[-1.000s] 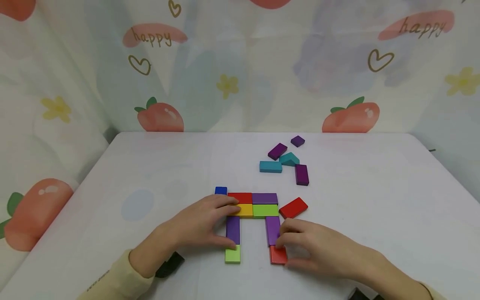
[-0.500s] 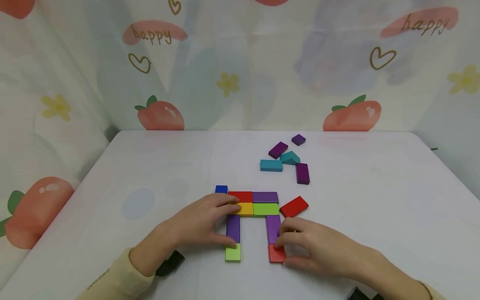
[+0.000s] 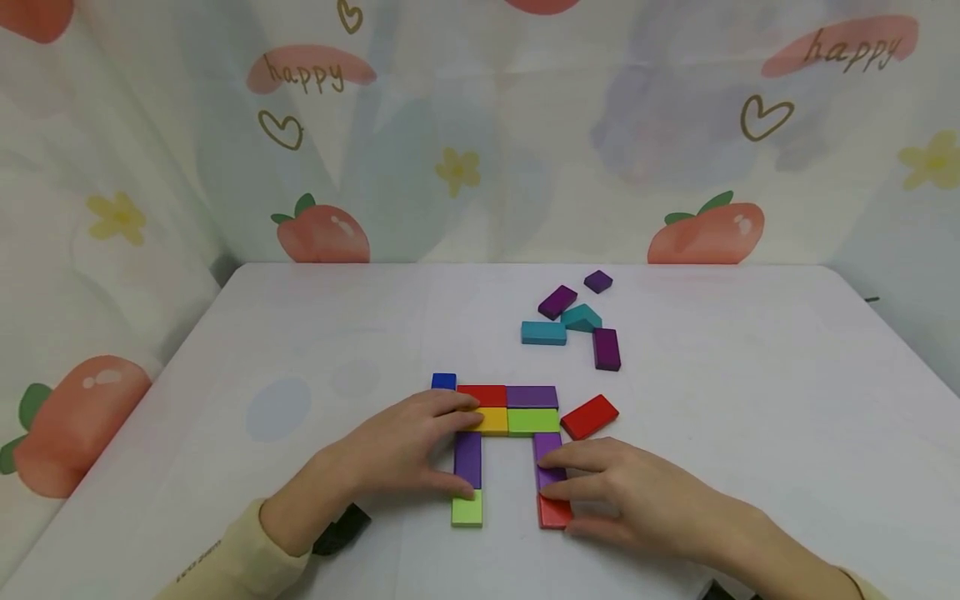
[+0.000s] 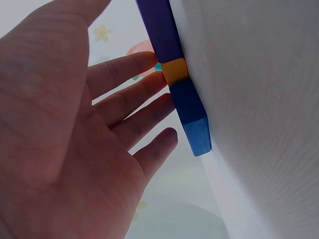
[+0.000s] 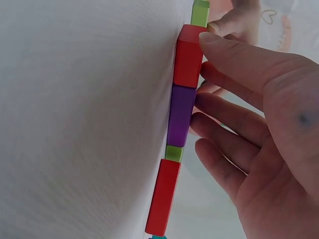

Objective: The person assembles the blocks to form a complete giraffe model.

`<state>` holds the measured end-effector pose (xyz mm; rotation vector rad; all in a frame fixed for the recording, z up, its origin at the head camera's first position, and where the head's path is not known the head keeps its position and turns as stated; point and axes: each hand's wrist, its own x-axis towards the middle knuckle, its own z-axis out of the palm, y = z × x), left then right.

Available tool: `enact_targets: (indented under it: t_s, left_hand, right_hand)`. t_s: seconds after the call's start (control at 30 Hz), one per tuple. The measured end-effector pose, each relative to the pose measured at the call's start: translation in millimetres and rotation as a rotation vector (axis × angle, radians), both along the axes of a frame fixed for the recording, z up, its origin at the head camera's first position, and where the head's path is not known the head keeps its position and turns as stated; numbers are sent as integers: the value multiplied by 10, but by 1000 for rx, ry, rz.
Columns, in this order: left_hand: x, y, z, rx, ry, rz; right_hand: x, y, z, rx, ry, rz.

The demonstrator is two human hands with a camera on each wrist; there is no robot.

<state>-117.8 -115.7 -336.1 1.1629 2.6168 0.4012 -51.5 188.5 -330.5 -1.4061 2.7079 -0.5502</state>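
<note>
Coloured wooden blocks lie flat in an arch-like shape. Red (image 3: 483, 396) and purple (image 3: 534, 396) blocks form its far row, before them yellow (image 3: 495, 421) and green (image 3: 534, 422) ones. A purple block (image 3: 467, 458) and a light green block (image 3: 467, 510) make the left leg; a second purple block (image 3: 546, 448) and a red block (image 3: 553, 514) make the right. My left hand (image 3: 401, 442) rests along the left side, its thumb at the light green block. My right hand (image 3: 645, 496) lays extended fingers over the right leg, its thumb (image 5: 214, 42) touching the red block.
A blue block (image 3: 443, 381) sits at the arch's far left corner. A loose red block (image 3: 590, 417) lies to the right. Farther back are two teal blocks, one rectangular (image 3: 543, 333) and one triangular (image 3: 581, 317), and several dark purple blocks (image 3: 607, 349). A patterned curtain (image 3: 495, 125) hangs behind.
The near red block of the right leg has shifted slightly left, more in line with the purple one. My right fingers have straightened out over the leg. The left hand stays put.
</note>
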Motion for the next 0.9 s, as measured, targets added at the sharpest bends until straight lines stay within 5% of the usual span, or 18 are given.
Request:
enact_targets:
  t_s: [0.23, 0.7, 0.9]
  left_hand:
    - [8, 7, -5, -2, 7, 6]
    - [-6, 16, 7, -20, 2, 11]
    - [-1, 11, -2, -24, 1, 6]
  right_hand:
    - [-14, 17, 41, 8, -40, -46]
    - [-257, 135, -1, -85, 156, -435]
    - [-363, 110, -13, -47, 121, -538]
